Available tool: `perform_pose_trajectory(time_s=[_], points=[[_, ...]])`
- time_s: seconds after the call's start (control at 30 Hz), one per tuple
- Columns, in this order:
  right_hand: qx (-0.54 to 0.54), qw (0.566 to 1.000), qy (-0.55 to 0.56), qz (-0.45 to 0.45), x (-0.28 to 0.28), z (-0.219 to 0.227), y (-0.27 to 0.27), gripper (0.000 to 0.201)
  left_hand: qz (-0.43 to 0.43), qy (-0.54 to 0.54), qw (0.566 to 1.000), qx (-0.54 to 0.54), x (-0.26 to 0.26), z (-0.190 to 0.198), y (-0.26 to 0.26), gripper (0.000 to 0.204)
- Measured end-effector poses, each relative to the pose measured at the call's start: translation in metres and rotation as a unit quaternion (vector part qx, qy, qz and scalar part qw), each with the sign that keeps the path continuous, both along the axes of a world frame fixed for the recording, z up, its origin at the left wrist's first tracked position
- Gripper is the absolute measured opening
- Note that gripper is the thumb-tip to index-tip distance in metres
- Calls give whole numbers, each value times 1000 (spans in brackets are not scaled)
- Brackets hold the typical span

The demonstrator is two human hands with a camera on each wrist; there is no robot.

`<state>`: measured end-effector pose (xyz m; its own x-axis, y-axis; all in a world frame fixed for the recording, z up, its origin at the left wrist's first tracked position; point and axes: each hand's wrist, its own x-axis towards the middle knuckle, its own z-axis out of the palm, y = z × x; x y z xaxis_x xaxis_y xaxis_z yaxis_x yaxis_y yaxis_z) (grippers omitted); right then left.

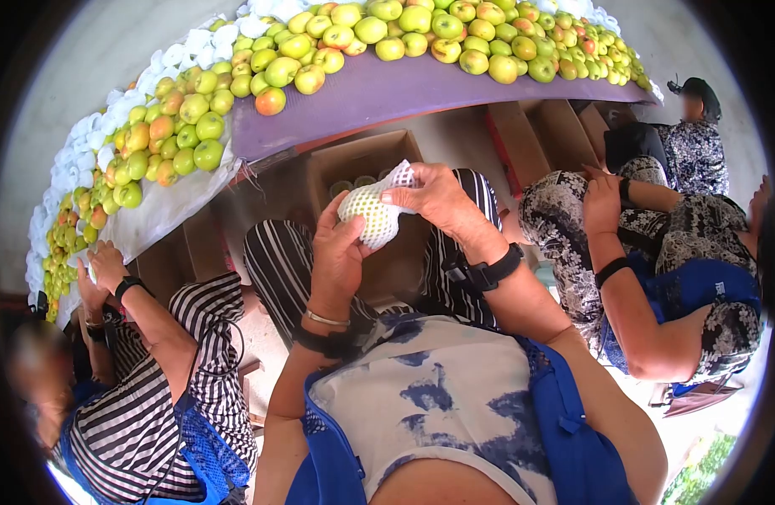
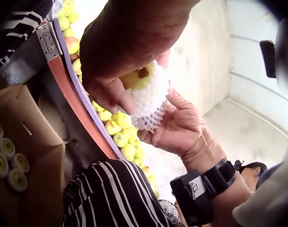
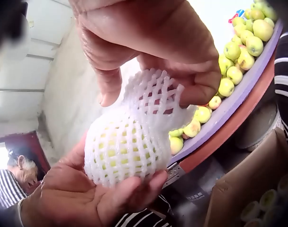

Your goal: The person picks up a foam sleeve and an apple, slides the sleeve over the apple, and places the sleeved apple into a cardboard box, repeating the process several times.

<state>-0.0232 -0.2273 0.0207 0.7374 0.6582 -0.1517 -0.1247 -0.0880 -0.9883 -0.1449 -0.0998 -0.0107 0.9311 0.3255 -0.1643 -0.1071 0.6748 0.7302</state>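
Note:
A yellow-green apple [image 3: 120, 153] sits inside a white foam net [image 1: 371, 215], its mesh stretched round it. My left hand [image 1: 338, 252] holds the wrapped apple from below, fingers and thumb curled round its side. My right hand [image 1: 445, 200] pinches the loose upper end of the net, which stands out past the fruit in the right wrist view. In the left wrist view the brown end of the apple [image 2: 134, 79] shows uncovered by the net.
Heaped apples [image 1: 371, 30] and a pile of white foam nets [image 1: 204, 46] lie on a purple-edged table [image 1: 337, 99]. Below it, an open cardboard box [image 2: 36, 137] between the striped knees holds several netted apples [image 2: 17, 179]. People sit at left and right.

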Motion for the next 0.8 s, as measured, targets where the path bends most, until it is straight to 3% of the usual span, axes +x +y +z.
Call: perform_pose_trajectory(time_s=[0.2,0.4,0.47,0.6,0.73,0.8], points=[[102,992,-80,-10,-3,4,0,14,-3,23,1000,17,0,2,0,46],[117,992,-3,-39,-12,3,5,9,4,25,1000,-7,-2,12,0,47],[84,972,-207,-67,-12,-8,11,12,4,53,999,13,-1,9,0,43],[-78,845,-524,-69,-20,6,14,14,9,98,995,20,2,3,-4,38],[-35,867,-497,-23,-20,9,16,18,41,112,993,23,1,6,-4,39],[-30,857,-514,24,-27,10,15,27,64,97,993,3,1,4,-1,41]])
